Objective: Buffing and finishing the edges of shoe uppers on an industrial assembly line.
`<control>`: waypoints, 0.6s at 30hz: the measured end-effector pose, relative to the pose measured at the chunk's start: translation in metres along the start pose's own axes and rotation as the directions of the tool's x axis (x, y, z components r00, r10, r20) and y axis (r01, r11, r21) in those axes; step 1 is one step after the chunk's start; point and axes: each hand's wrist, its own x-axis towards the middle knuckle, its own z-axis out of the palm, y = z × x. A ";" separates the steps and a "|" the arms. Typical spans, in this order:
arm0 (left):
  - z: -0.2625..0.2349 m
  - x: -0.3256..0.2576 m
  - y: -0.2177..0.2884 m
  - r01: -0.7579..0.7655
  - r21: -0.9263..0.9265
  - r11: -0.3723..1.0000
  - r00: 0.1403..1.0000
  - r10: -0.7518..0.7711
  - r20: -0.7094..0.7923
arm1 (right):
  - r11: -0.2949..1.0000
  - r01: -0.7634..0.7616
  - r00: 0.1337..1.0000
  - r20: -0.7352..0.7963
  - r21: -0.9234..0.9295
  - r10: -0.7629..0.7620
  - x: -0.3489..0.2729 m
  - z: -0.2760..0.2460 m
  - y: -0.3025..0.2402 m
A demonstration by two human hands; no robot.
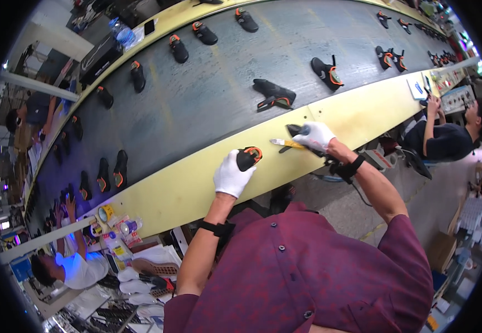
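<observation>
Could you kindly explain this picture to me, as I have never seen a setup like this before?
Certainly. There is no machine doing the handling: these are a person's own two hands, in white gloves. The single picture comes from a wide fisheye camera on that person's head, looking down, so straight edges bend. The left hand holds a black shoe with orange trim. The right hand grips a dark object, its kind unclear; a yellow strip-like item shows beside it. Beyond the pale yellow ledge, more black shoes lie on a long grey surface.
</observation>
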 end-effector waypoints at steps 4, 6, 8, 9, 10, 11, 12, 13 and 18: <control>-0.002 -0.014 -0.073 0.033 -0.053 0.998 0.998 -0.030 0.053 | 0.970 -0.175 0.984 -0.018 -0.170 0.174 0.028 -0.012 0.059; 0.018 -0.026 -0.122 0.118 -0.326 0.938 0.987 -0.074 0.146 | 0.952 -0.204 0.974 0.054 -0.230 0.222 0.056 -0.004 0.092; 0.043 -0.041 -0.143 0.125 -0.542 0.831 0.991 -0.076 0.113 | 0.971 -0.118 0.991 -0.080 -0.209 0.103 0.067 0.012 0.128; 0.048 -0.047 -0.149 0.168 -0.614 0.771 0.986 -0.119 0.120 | 0.966 -0.168 0.984 -0.084 -0.195 0.155 0.072 0.010 0.125; 0.051 -0.050 -0.152 0.201 -0.684 0.701 0.980 -0.153 0.131 | 0.957 -0.225 0.973 -0.094 -0.183 0.210 0.076 0.007 0.122; 0.046 -0.047 -0.147 0.427 -0.639 0.640 0.904 -0.285 0.319 | 0.958 -0.235 0.971 -0.093 -0.164 0.222 0.074 0.003 0.126; 0.042 -0.046 -0.141 0.426 -0.642 0.637 0.904 -0.270 0.331 | 0.953 -0.252 0.966 -0.101 -0.171 0.238 0.071 0.003 0.128; 0.037 -0.044 -0.136 0.514 -0.727 0.455 0.851 -0.379 0.364 | 0.954 -0.166 0.973 -0.201 -0.250 0.116 0.070 0.004 0.121; 0.024 -0.013 -0.170 0.508 -0.859 -0.063 0.722 -0.512 0.465 | 0.901 0.147 0.889 -0.344 -0.408 -0.301 0.102 0.008 0.050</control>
